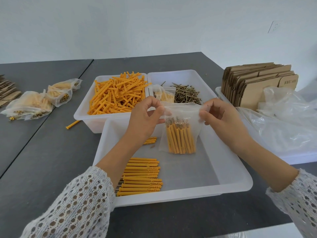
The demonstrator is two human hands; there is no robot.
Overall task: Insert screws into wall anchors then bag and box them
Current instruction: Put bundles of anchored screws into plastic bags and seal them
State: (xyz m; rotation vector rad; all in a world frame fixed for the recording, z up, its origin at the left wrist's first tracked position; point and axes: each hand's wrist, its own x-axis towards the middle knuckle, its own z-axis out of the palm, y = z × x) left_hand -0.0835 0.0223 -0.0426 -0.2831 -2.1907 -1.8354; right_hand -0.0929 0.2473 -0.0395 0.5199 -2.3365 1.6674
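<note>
— Grey tabletop [51, 160] under everything, white wall behind. What sits nearest?

— A white tray [231, 177], closest to the person. In its near left part lies a row of assembled anchors [142, 177], orange, side by side, screw tips poking out leftward. A few more [151, 140] lie farther in, beside the left wrist.

— And the hands?

— Both are raised over that tray. The left hand [145, 117] pinches the top left edge of a small clear bag [180, 127] between thumb and fingertips; the right hand [221, 117] pinches the top right edge the same way. The bag hangs between them, upright, with a bundle of anchors inside, screw heads up.

— Beyond that?

— Two more trays side by side. The left one [82, 109] is heaped with loose orange anchors [116, 95]; the right one [188, 74] holds a pile of screws [187, 93] and one filled bag [163, 93]. A single anchor [72, 124] lies on the table just beside the left tray.

— To the sides?

— Far left, filled bags [37, 102] in a pile. Far right, flat cardboard boxes [257, 83] standing in a bin, crumpled clear plastic [283, 126] in front.
</note>
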